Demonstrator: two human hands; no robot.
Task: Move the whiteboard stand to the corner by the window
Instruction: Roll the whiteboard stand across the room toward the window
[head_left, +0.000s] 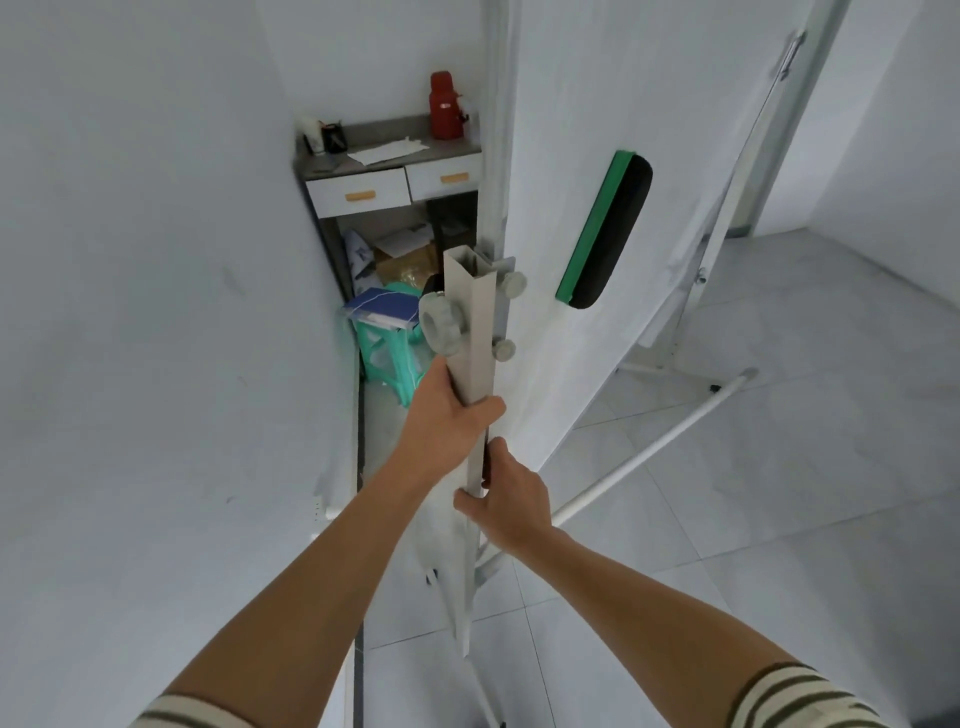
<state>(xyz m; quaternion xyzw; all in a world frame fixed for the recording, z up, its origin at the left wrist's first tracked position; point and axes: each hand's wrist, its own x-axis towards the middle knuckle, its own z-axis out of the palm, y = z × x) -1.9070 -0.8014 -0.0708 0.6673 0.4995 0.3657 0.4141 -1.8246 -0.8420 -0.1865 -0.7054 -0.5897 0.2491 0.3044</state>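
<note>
The whiteboard stand's grey upright post (470, 312) rises in front of me, with round grey knobs on its sides. My left hand (449, 415) is wrapped around the post just below the big knob. My right hand (506, 501) grips the same post lower down. The white board (582, 130) hangs to the right of the post, seen edge-on, with a green and black eraser (605, 228) stuck to it. The stand's white base bar (660, 441) lies across the tiled floor at the right.
A white wall (156, 312) runs close along my left. Ahead stands a small desk (384, 171) with two drawers, a red flask (442, 106) and papers on top; a green stool (387, 358) and boxes sit beneath. A doorway (779, 130) shows at the right.
</note>
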